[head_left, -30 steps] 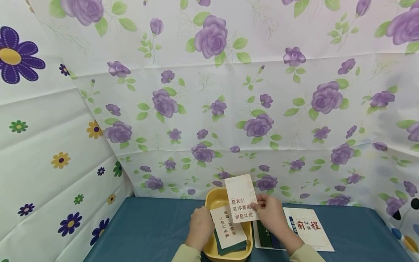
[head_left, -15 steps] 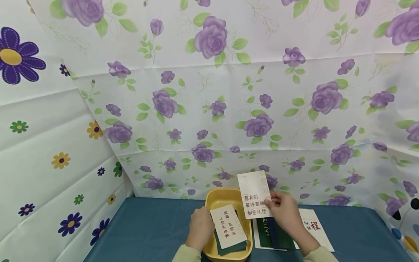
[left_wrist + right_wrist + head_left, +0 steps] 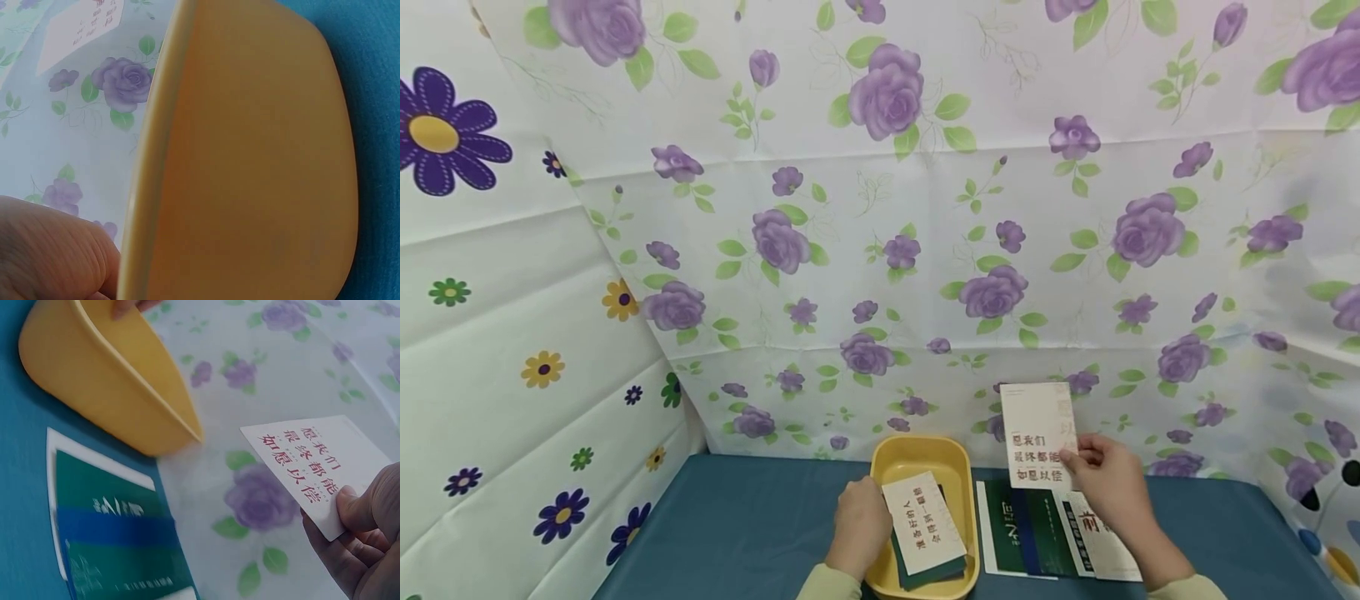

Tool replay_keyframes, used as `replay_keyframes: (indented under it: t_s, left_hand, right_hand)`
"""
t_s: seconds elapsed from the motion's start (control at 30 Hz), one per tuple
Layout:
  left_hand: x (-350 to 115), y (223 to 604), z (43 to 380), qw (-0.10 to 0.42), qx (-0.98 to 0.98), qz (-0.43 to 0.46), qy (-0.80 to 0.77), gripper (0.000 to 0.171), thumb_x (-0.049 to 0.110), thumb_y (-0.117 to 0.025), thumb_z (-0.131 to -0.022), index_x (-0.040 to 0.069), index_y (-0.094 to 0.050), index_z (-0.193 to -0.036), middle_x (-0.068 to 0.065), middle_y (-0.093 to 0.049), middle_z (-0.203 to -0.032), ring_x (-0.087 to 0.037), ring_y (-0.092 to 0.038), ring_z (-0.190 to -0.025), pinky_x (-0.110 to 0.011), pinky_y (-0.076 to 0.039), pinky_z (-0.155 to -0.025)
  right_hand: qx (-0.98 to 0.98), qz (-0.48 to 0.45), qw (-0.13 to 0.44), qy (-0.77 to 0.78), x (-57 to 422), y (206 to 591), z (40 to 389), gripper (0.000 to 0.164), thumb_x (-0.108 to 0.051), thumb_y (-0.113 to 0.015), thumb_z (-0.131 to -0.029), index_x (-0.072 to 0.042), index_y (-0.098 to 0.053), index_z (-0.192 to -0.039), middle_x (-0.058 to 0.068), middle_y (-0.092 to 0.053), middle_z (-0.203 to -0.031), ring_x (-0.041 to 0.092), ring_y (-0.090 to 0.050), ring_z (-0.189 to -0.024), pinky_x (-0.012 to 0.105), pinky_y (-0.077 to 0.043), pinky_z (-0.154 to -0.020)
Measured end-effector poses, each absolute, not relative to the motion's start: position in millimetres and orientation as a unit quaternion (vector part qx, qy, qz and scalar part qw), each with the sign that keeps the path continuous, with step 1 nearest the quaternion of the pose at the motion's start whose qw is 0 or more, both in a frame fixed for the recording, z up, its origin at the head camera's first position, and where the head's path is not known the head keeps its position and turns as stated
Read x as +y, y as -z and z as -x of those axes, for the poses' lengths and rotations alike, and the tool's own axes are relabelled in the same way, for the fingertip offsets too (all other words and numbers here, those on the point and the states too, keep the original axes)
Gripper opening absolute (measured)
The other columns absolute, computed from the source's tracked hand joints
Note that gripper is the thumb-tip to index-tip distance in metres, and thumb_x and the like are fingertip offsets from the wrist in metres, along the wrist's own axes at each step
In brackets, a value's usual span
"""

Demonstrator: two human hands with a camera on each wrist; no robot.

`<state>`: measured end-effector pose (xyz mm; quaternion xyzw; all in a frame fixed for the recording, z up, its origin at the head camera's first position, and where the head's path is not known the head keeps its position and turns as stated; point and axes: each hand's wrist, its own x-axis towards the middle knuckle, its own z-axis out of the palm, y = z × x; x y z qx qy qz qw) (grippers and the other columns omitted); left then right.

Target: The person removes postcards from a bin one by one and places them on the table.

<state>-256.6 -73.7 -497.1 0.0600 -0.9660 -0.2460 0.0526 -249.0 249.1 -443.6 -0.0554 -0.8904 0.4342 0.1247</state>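
My right hand (image 3: 1108,483) pinches a white card (image 3: 1036,429) with red Chinese characters by its lower right edge, thumb on the printed face, raised over other cards on the table. My left hand (image 3: 861,521) grips the left rim of a yellow plastic basin (image 3: 880,454); in the left wrist view part of the hand (image 3: 56,250) shows beside the basin's rim (image 3: 153,162). Inside the basin lies another white card (image 3: 925,521) with dark characters, on top of a dark green card (image 3: 936,573).
Right of the basin, a green card with a blue band (image 3: 1030,533) lies partly over a white sheet, overlapping further printed cards (image 3: 1112,558) partly hidden by my right forearm. The table has a blue-green cover (image 3: 752,533). A floral curtain (image 3: 820,292) hangs behind it.
My right hand has carried the white card rightward, from over the basin to above the cards lying on the table. The left hand has stayed at the basin's rim.
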Motion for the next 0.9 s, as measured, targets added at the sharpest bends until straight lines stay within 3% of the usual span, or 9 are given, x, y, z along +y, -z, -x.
replay_keyframes:
  t_s: [0.13,0.5,0.77,0.9]
  left_hand:
    - [-74,497,256,0.056,-0.966,-0.059,0.246,0.01,-0.002,-0.066,-0.075,0.004,-0.058,-0.074,-0.007,-0.054,-0.064,-0.02,-0.056,-0.055,-0.034,-0.044,-0.044]
    - [-73,495,257,0.056,-0.968,-0.057,0.236,0.009,-0.001,-0.067,-0.073,0.003,-0.059,-0.076,-0.008,-0.054,-0.064,-0.02,-0.057,-0.055,-0.033,-0.044,-0.043]
    - [-73,494,257,0.048,-0.97,-0.06,0.232,0.009,0.0,-0.067,-0.075,0.004,-0.059,-0.075,-0.008,-0.054,-0.064,-0.021,-0.057,-0.056,-0.033,-0.044,-0.043]
    - [-73,494,255,0.038,-0.969,-0.066,0.233,0.008,0.0,-0.067,-0.076,0.004,-0.059,-0.076,-0.007,-0.054,-0.065,-0.021,-0.057,-0.056,-0.033,-0.044,-0.043]
  right_hand:
    - [-0.897,0.068,0.139,-0.413,271,442,246,0.059,-0.041,-0.062,-0.088,0.005,-0.052,-0.123,0.012,-0.063,-0.099,0.022,-0.06,-0.086,0.03,-0.049,-0.063]
    - [-0.916,0.104,0.174,-0.347,321,455,238,0.052,-0.035,-0.064,-0.087,0.008,-0.057,-0.115,0.016,-0.065,-0.088,0.022,-0.063,-0.071,0.03,-0.048,-0.051]
    - [-0.927,0.143,0.126,-0.324,349,482,237,0.053,-0.039,-0.064,-0.086,0.007,-0.059,-0.111,0.011,-0.065,-0.083,0.018,-0.06,-0.066,0.034,-0.047,-0.052]
    - [-0.933,0.152,0.074,-0.317,360,497,233,0.048,-0.037,-0.067,-0.084,0.007,-0.063,-0.104,0.009,-0.065,-0.08,0.017,-0.058,-0.064,0.035,-0.046,-0.052]
